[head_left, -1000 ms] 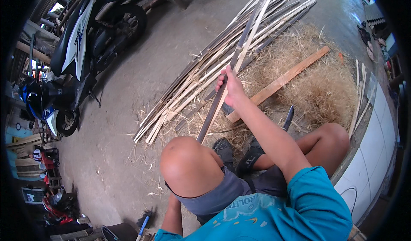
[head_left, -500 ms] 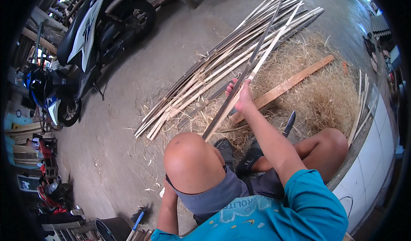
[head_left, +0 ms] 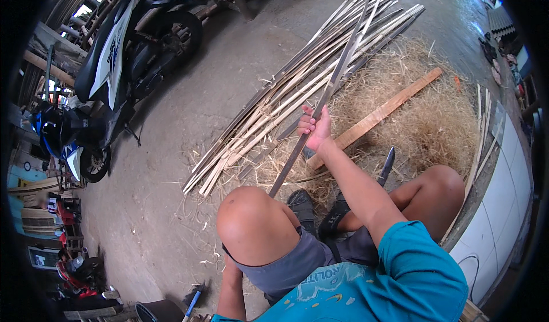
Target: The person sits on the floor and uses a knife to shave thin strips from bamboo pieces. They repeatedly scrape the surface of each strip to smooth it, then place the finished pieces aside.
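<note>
My right hand (head_left: 316,130) is closed round a long bamboo strip (head_left: 297,150), dark on its visible face. The strip slants from beside my raised left knee up over a bundle of other strips, its near end hidden by the knee. My left hand is low behind that knee; only the forearm and wrist (head_left: 230,276) show, so its fingers are hidden. Under the held strip lies a loose bundle of pale and dark bamboo strips (head_left: 251,130) on the floor. A knife (head_left: 388,165) with a dark blade is near my right shin.
A flat wooden board (head_left: 383,113) lies on a heap of curly shavings (head_left: 440,127). A motorbike (head_left: 126,59) stands at far left. Near left are a blue-handled tool (head_left: 194,302) and a dark bucket (head_left: 160,310). White tiles (head_left: 497,207) edge the right side.
The pale strip that spread away from the dark one in my right hand now lies mostly behind it. My right hand has shifted slightly left, and the whole view has tilted a little.
</note>
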The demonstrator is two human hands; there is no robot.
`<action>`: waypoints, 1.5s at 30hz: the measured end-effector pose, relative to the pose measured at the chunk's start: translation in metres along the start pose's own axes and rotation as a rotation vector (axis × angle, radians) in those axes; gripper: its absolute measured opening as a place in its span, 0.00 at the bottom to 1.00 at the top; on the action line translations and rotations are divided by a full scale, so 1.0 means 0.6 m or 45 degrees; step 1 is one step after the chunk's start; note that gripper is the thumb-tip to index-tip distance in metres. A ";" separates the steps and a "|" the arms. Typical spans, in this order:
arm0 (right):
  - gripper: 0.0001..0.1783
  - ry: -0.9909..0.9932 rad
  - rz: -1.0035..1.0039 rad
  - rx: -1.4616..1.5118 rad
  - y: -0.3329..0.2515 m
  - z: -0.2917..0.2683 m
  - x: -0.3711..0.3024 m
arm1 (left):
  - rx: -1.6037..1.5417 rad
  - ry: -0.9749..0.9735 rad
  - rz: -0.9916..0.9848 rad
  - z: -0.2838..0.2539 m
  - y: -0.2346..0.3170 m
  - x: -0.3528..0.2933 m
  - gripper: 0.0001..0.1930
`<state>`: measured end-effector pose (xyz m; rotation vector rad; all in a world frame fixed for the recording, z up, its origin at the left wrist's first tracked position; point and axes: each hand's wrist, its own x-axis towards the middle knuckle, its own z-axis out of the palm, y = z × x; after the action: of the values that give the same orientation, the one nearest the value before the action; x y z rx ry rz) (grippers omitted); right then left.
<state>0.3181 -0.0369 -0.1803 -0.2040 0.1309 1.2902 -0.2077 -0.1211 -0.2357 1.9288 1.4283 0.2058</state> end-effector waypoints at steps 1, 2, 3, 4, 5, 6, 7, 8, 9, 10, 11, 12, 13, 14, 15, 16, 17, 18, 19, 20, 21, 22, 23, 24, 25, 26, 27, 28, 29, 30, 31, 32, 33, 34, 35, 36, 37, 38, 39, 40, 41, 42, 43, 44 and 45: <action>0.38 -0.081 0.012 0.005 -0.008 0.000 -0.002 | 0.000 -0.004 0.007 0.004 0.003 0.002 0.15; 0.39 -0.165 0.031 0.008 -0.012 0.001 -0.003 | -0.004 0.000 0.007 0.007 0.005 0.000 0.15; 0.40 -0.249 0.052 0.011 -0.016 0.004 -0.003 | -0.005 0.003 0.008 0.010 0.007 -0.001 0.15; 0.41 -0.205 0.038 0.010 -0.020 0.007 -0.002 | -0.009 0.009 0.010 0.014 0.010 0.000 0.15; 0.43 -0.159 0.041 0.008 -0.014 0.025 -0.007 | -0.016 0.029 0.002 0.015 0.007 -0.008 0.15; 0.45 -0.114 0.049 0.003 -0.009 0.045 -0.013 | -0.020 0.047 -0.005 0.017 0.003 -0.013 0.15; 0.45 0.098 0.011 -0.078 0.013 0.107 -0.034 | -0.024 0.076 -0.022 0.017 -0.005 -0.027 0.15; 0.43 0.046 -0.021 -0.127 0.013 0.119 -0.035 | -0.038 0.098 -0.006 0.022 0.009 -0.022 0.15; 0.42 -0.009 -0.045 -0.176 0.006 0.124 -0.032 | -0.048 0.126 0.030 0.025 0.020 -0.008 0.15; 0.40 -0.081 -0.020 -0.222 0.015 0.135 -0.025 | -0.053 0.186 0.045 0.020 0.037 -0.006 0.15; 0.36 -0.048 -0.110 -0.420 0.001 0.153 -0.022 | -0.067 0.223 0.094 0.025 0.067 0.022 0.15; 0.33 -0.033 -0.178 -0.621 -0.005 0.177 -0.021 | -0.076 0.272 0.130 0.026 0.096 0.041 0.15; 0.30 -0.137 -0.247 -0.675 -0.008 0.202 -0.026 | -0.086 0.319 0.155 0.024 0.125 0.059 0.15; 0.28 -0.246 -0.321 -0.725 -0.011 0.233 -0.037 | -0.101 0.357 0.182 0.024 0.157 0.079 0.15; 0.26 -0.291 -0.375 -0.725 -0.003 0.278 -0.060 | -0.105 0.363 0.159 0.020 0.185 0.097 0.15; 0.24 -0.329 -0.436 -0.718 0.003 0.324 -0.087 | -0.118 0.377 0.143 0.015 0.209 0.111 0.15; 0.23 -0.494 -0.442 -0.785 0.003 0.361 -0.106 | -0.152 0.270 0.023 0.010 0.246 0.132 0.15; 0.21 -0.658 -0.421 -0.822 0.017 0.391 -0.115 | -0.136 0.332 0.086 0.014 0.248 0.137 0.14; 0.21 -0.710 -0.394 -0.846 0.030 0.422 -0.117 | -0.111 0.386 0.162 0.018 0.249 0.143 0.14; 0.20 -0.759 -0.387 -0.870 0.038 0.450 -0.117 | -0.208 0.434 0.234 0.021 0.253 0.155 0.13; 0.19 -0.811 -0.348 -0.892 0.044 0.476 -0.114 | -0.292 0.479 0.318 0.018 0.259 0.168 0.11; 0.18 -0.860 -0.313 -0.913 0.053 0.500 -0.108 | -0.308 0.550 0.319 0.015 0.263 0.176 0.10; 0.17 -0.908 -0.331 -0.959 0.046 0.534 -0.110 | -0.341 0.599 0.370 0.010 0.287 0.199 0.09; 0.16 -0.920 -0.361 -1.011 0.052 0.558 -0.102 | -0.351 0.654 0.390 0.001 0.298 0.210 0.08; 0.15 -0.930 -0.393 -1.065 0.062 0.581 -0.092 | -0.409 0.651 0.382 -0.011 0.307 0.222 0.08; 0.15 -0.901 -0.492 -1.132 0.076 0.608 -0.090 | -0.470 0.639 0.382 -0.022 0.321 0.235 0.08; 0.14 -0.869 -0.572 -1.183 0.103 0.628 -0.088 | -0.518 0.633 0.364 -0.034 0.318 0.243 0.08; 0.15 -0.902 -0.565 -1.182 0.130 0.646 -0.095 | -0.580 0.612 0.350 -0.039 0.313 0.251 0.09; 0.15 -0.937 -0.559 -1.179 0.158 0.656 -0.101 | -0.641 0.594 0.339 -0.043 0.308 0.262 0.10; 0.15 -0.884 -0.594 -1.207 0.186 0.656 -0.098 | -0.700 0.578 0.329 -0.044 0.303 0.271 0.10; 0.15 -0.831 -0.640 -1.242 0.211 0.652 -0.094 | -0.749 0.574 0.311 -0.039 0.300 0.283 0.13; 0.15 -0.789 -0.652 -1.256 0.240 0.636 -0.087 | -0.723 0.583 0.263 -0.033 0.281 0.278 0.13; 0.18 -0.746 -0.719 -1.431 0.259 0.605 -0.080 | -0.709 0.585 0.238 -0.026 0.269 0.275 0.14; 0.22 -0.704 -0.793 -1.602 0.279 0.558 -0.068 | -0.695 0.592 0.219 -0.019 0.258 0.276 0.14; 0.20 -0.708 -0.900 -1.682 0.308 0.501 -0.057 | -0.677 0.592 0.211 -0.004 0.237 0.281 0.15; 0.18 -0.792 -0.785 -1.553 0.335 0.441 -0.051 | -0.668 0.580 0.217 0.019 0.220 0.295 0.15; 0.16 -0.859 -0.655 -1.424 0.351 0.398 -0.053 | -0.656 0.560 0.208 0.039 0.211 0.300 0.16; 0.16 -0.891 -0.604 -1.412 0.351 0.398 -0.059 | -0.671 0.622 0.239 0.042 0.218 0.298 0.16; 0.17 -0.918 -0.547 -1.393 0.349 0.406 -0.073 | -0.679 0.682 0.263 0.042 0.227 0.289 0.16; 0.17 -0.941 -0.493 -1.374 0.347 0.420 -0.081 | -0.687 0.738 0.289 0.037 0.234 0.284 0.17; 0.17 -0.903 -0.532 -1.405 0.346 0.446 -0.088 | -0.709 0.751 0.260 0.038 0.233 0.282 0.13; 0.16 -0.893 -0.499 -1.360 0.344 0.448 -0.088 | -0.730 0.760 0.233 0.037 0.233 0.283 0.10; 0.15 -0.880 -0.472 -1.314 0.340 0.447 -0.088 | -0.752 0.765 0.209 0.039 0.234 0.283 0.09; 0.14 -0.894 -0.460 -1.266 0.333 0.458 -0.086 | -0.701 0.743 0.192 0.038 0.235 0.287 0.09; 0.14 -0.841 -0.463 -1.296 0.321 0.443 -0.076 | -0.655 0.711 0.194 0.044 0.232 0.292 0.09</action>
<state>0.1158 0.0306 0.0736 -0.6170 -1.1005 0.9015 -0.0212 0.0037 -0.2166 1.6005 1.3769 1.1406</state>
